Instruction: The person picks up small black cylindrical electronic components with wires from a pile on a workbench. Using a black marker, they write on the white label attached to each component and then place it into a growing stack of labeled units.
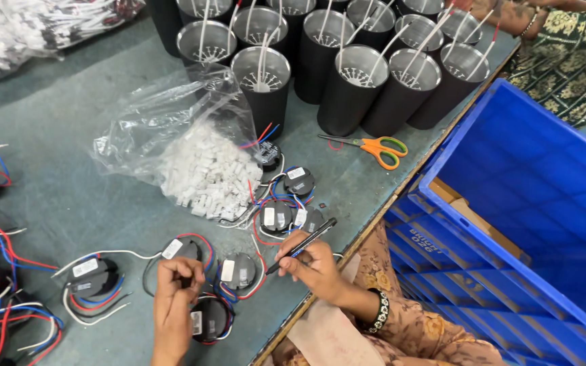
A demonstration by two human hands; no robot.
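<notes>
My left hand (175, 293) presses down on a round black driver module (183, 249) with a white label and red, blue and white wires. My right hand (312, 261) grips a slim black screwdriver (302, 245), its tip pointing down-left toward another black module (239, 271). A third module (210, 318) lies just below, beside my left wrist. More of these wired modules (285, 203) sit clustered above my right hand.
A clear plastic bag of small white connectors (198, 166) lies mid-table. Several black cylindrical lamp housings (347, 88) stand at the back. Orange-handled scissors (374, 148) lie near them. A blue crate (530, 203) sits right of the table edge. Another person's arm (544, 13) shows top right.
</notes>
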